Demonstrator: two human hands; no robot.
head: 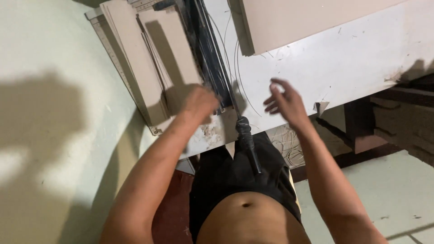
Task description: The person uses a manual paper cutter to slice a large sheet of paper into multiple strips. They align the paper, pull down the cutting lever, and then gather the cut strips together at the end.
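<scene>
2 hands over the paper cutter (212, 58) — left hand (199, 105) curled onto the cardboard stack (167, 58), right hand (282, 101) hovering, fingers spread.

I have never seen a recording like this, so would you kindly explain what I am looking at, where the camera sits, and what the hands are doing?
There is no machine here: a person works with two bare hands, and the single picture comes from a camera worn on that person's head, looking down past the bare stomach and dark shorts.

In front is a worn white table. On its left part lies a paper cutter with a long dark blade arm, whose black handle sticks out over the table edge toward the person. Stacks of beige card sheets lie on the cutter's bed, and a larger beige board lies at the top.

The left hand rests on the card sheets beside the blade; it is blurred, so its grip is unclear. The right hand hovers open above the table, holding nothing.
</scene>
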